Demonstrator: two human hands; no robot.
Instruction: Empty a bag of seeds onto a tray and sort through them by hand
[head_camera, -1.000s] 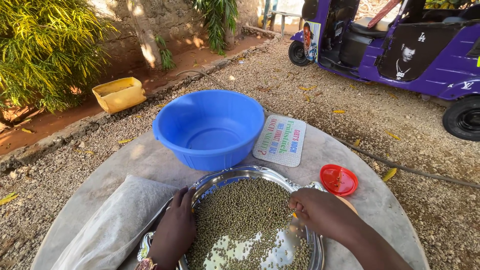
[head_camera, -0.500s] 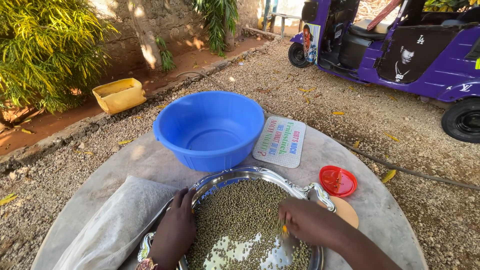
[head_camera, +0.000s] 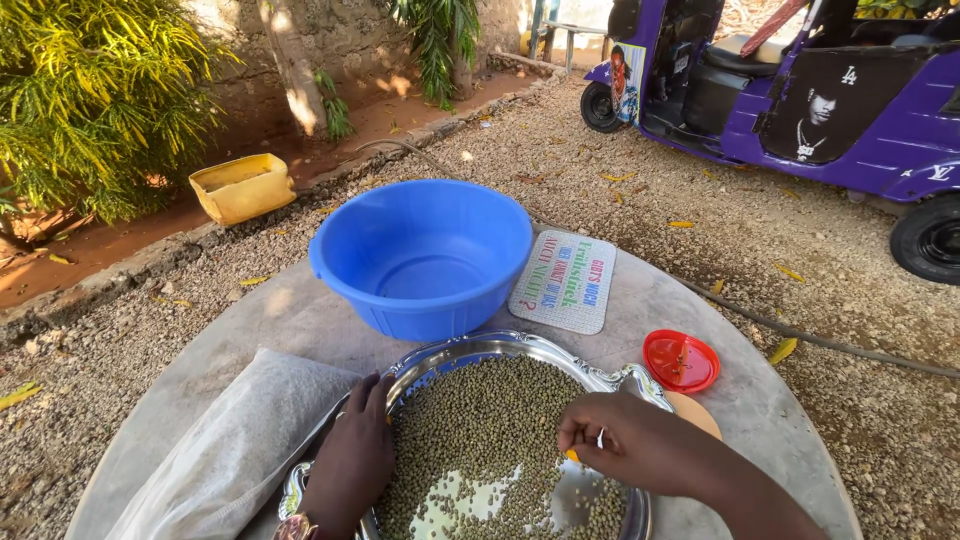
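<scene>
A shiny metal tray (head_camera: 500, 346) full of small green-grey lentils (head_camera: 480, 425) sits on a round grey table (head_camera: 700, 300). My left hand (head_camera: 352, 462) rests on the tray's left rim, fingers touching the lentils. My right hand (head_camera: 635, 443) hovers over the tray's right side with its fingertips pinched together on something tiny; I cannot tell what it is. A bare patch of tray shows between the hands near the front.
Behind the tray stand an empty blue plastic basin (head_camera: 422, 255) and a printed card (head_camera: 565, 281). A red lid (head_camera: 681, 360) lies right, a whitish sack (head_camera: 235, 445) left. Around the table: gravel, a yellow container (head_camera: 242, 186), shrubs, a purple three-wheeler (head_camera: 800, 90).
My right hand has slid left from the tray's right rim toward the middle of the lentils and pinched its fingertips. The left hand has stayed put.
</scene>
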